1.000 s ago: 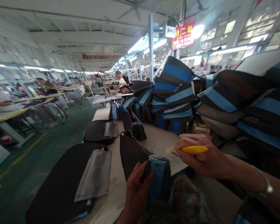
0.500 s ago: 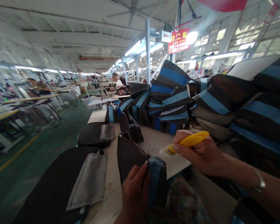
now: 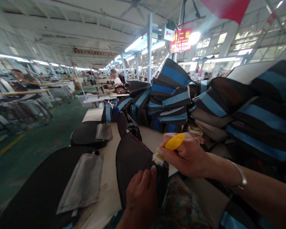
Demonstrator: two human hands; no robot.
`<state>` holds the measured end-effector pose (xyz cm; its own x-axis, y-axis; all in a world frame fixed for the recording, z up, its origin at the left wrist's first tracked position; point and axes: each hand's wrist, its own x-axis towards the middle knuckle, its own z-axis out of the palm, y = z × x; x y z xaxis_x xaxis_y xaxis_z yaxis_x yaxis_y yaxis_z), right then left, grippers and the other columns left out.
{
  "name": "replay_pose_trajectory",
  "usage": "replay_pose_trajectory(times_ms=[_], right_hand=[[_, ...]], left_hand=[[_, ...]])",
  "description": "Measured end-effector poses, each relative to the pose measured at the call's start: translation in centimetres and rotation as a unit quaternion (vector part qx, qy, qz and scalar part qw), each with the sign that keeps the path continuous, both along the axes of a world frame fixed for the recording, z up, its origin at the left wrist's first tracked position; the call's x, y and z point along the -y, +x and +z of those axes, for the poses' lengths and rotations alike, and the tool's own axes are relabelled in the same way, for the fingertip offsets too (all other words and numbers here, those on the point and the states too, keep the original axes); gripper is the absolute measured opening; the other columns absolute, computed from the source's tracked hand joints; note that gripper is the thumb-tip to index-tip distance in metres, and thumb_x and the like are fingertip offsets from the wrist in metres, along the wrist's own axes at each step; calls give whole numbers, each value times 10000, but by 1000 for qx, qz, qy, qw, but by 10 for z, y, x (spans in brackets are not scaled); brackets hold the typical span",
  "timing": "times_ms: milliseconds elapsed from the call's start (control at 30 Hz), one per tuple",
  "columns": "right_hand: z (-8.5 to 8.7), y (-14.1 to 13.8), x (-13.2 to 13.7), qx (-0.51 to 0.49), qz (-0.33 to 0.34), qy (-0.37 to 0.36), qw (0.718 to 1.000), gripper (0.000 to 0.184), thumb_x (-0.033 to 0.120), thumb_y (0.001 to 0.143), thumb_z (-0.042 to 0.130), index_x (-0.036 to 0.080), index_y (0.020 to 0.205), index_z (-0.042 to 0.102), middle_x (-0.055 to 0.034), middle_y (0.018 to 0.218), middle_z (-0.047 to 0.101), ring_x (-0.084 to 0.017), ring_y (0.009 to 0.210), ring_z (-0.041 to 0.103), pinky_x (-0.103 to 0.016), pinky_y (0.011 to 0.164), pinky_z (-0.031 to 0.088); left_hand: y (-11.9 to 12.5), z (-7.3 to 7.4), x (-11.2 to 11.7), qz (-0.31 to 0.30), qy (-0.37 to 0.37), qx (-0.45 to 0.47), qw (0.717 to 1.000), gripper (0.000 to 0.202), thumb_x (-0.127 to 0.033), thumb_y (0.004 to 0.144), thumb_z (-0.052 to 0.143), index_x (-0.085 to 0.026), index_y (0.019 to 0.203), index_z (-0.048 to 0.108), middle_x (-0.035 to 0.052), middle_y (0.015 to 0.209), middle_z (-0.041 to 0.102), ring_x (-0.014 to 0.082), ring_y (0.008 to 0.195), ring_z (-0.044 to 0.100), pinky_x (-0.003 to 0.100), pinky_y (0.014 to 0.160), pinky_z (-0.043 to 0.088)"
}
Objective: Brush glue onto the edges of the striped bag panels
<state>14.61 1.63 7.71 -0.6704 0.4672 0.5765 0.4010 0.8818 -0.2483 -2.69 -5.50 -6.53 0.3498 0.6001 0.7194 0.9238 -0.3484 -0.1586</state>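
My right hand (image 3: 188, 156) is closed around a brush with a yellow handle (image 3: 175, 142). Pale, frayed bristles (image 3: 158, 159) touch the top edge of a dark sewn bag piece (image 3: 131, 159), close to its blue strip. Fingers curled, my left hand (image 3: 141, 189) grips this piece at its near side, just below the bristles. Beyond it, a second dark piece (image 3: 123, 121) with a shiny dark end stands on the pale tabletop (image 3: 111, 171). My fingers hide part of the blue strip.
Black and blue bag pieces (image 3: 173, 76) are heaped at the back and right. Left of my hands lie black rounded panels (image 3: 45, 187) with grey fabric flaps (image 3: 82, 183). A person (image 3: 113, 78) sits farther back, and a green aisle floor (image 3: 59, 122) runs along the left.
My right hand has brought the brush left and down, from above the tabletop onto the bag piece's edge. My left hand still grips the piece, which now shows more of its dark face.
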Motion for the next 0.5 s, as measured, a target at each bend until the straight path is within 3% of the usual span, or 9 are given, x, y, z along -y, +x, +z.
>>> replay_pose_trajectory(times_ms=[100,233,367,433,500], right_hand=[[-4,-9,-3,86,-16,24,996,187,233,903,509,175,728,530,-14,654,576,-136,564,513,-269,568,339],[-8,-17,-4,40,-17,33,998,205,249,928,469,177,745,529,-18,670,575,-141,592,531,-271,599,362],[-12,-17,-10,107,-13,54,993,93,194,853,557,177,761,553,-32,708,609,-151,585,535,-275,578,362],[-10,-8,-16,10,-49,12,999,110,218,867,565,177,765,576,-37,724,616,-158,611,547,-270,592,385],[-6,6,-18,-186,-56,-103,975,151,274,895,566,188,772,586,-6,661,574,-141,567,516,-247,556,397]], left_hand=[[1,2,1,-1,-6,-9,1000,275,-82,877,479,-115,1136,567,23,730,568,160,626,534,309,584,437],[1,2,3,1,-14,-12,1000,294,-58,863,471,-110,1135,569,25,721,575,164,616,540,310,573,433],[-4,4,4,-13,-9,1,1000,287,-55,858,470,-119,1116,579,25,697,582,168,591,540,308,556,422],[-12,11,6,-21,6,38,999,308,-37,862,462,-113,1140,571,30,714,601,160,605,557,294,576,437],[-23,23,11,-37,-2,110,993,279,-68,887,476,-132,1140,575,37,772,629,143,648,592,260,607,466]])
